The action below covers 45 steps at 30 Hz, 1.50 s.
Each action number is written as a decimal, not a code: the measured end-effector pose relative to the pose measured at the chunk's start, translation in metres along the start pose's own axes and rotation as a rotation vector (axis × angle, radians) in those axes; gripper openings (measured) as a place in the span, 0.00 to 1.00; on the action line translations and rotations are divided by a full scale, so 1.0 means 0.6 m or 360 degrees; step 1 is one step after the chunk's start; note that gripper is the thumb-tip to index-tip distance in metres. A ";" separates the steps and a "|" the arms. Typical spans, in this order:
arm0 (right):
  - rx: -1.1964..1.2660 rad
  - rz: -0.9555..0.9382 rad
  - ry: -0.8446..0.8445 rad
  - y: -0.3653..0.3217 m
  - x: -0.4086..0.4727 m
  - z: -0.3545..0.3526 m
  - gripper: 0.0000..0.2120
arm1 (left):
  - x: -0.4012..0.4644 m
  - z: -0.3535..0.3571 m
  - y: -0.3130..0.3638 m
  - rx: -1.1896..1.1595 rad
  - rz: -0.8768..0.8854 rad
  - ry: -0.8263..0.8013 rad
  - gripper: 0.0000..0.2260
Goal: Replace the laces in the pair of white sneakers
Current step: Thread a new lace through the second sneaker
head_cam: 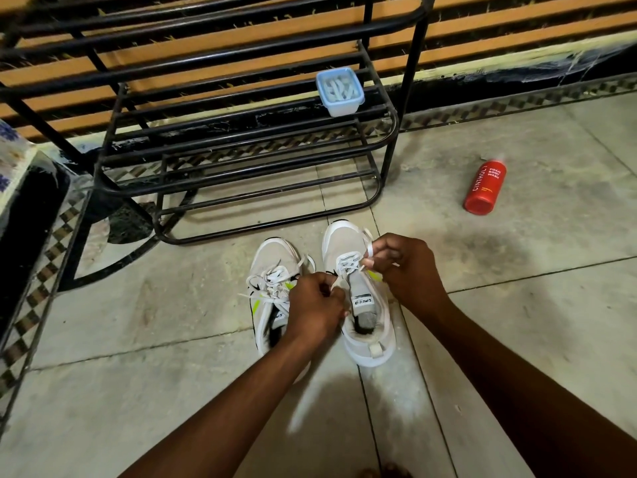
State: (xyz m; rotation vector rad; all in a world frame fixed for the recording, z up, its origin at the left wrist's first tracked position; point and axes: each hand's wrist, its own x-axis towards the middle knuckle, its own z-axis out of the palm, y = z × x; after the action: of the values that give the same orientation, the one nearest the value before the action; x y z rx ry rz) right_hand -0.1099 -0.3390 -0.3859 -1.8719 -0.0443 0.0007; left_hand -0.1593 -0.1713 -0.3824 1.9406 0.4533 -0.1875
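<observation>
Two white sneakers stand side by side on the tiled floor, toes pointing away from me. The left sneaker [267, 270] has its white lace tied loosely. The right sneaker [348, 243] has lace only in its front eyelets, and its tongue is exposed. My left hand [315, 307] pinches one end of the white lace [350, 262] at the right sneaker's left side. My right hand [401, 267] pinches the other end, which loops up over my fingers. A clear lidded box [339, 91] with pale laces inside sits on the shoe rack.
A black metal shoe rack [241, 167] stands just beyond the sneakers. A red body wash bottle [485, 184] lies on the floor to the right. A dark patterned floor border runs along the left. A slatted wall is behind the rack.
</observation>
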 end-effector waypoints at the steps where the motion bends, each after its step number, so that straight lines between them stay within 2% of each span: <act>1: -0.0128 -0.0065 -0.0003 0.000 0.002 0.006 0.06 | 0.000 -0.001 0.000 0.0011 0.0005 0.0003 0.08; 6: -0.0398 -0.0298 -0.0013 0.001 -0.001 0.045 0.11 | 0.001 -0.004 -0.003 0.0019 0.0031 -0.0031 0.08; 11: -0.0466 -0.0167 0.0012 0.011 0.010 0.059 0.12 | -0.012 -0.010 -0.002 0.0065 0.0138 -0.0051 0.09; 14: -0.0420 -0.0126 0.0012 0.004 0.005 0.067 0.05 | -0.007 -0.011 -0.010 0.0061 0.0155 -0.0066 0.09; 18: -0.0381 -0.0185 -0.0049 -0.008 -0.002 0.065 0.11 | -0.003 -0.012 -0.017 0.0047 0.0154 -0.0085 0.07; 20: -0.0413 -0.0188 -0.0079 -0.010 0.001 0.058 0.10 | -0.002 -0.011 -0.018 0.0027 0.0144 -0.0090 0.06; 22: -0.0545 -0.0237 -0.0146 -0.007 0.008 0.050 0.10 | 0.000 -0.008 -0.016 0.0001 0.0122 -0.0107 0.05; 25: -0.1127 -0.0463 -0.0312 -0.005 0.020 0.039 0.08 | 0.001 -0.002 -0.015 0.0004 0.0128 -0.0121 0.05; 27: -0.1284 -0.0569 -0.0426 -0.004 0.028 0.033 0.08 | 0.004 0.000 -0.015 0.0039 0.0147 -0.0115 0.05; 31: -0.1232 -0.0679 -0.0496 -0.001 0.035 0.030 0.10 | 0.012 0.001 -0.012 0.0249 0.0274 -0.0178 0.08; 36: -0.1056 -0.0380 -0.0426 -0.002 0.031 0.033 0.03 | 0.018 0.001 -0.004 0.0342 0.0318 -0.0230 0.15; 39: -0.0944 -0.0315 -0.0391 -0.003 0.032 0.025 0.08 | 0.016 0.000 -0.007 0.0270 0.0277 -0.0237 0.14; 42: -0.0824 -0.0360 -0.0254 0.007 0.019 0.019 0.09 | 0.013 0.001 -0.005 0.0211 0.0267 -0.0202 0.12; 45: -0.0726 -0.0336 -0.0145 0.013 0.005 0.025 0.09 | 0.012 0.005 -0.007 0.0155 0.0252 -0.0191 0.05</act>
State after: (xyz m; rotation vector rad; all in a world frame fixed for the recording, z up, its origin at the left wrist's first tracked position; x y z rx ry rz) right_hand -0.1069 -0.3267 -0.3977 -2.3134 -0.3286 -0.0758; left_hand -0.1540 -0.1713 -0.3896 2.0377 0.2139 -0.2256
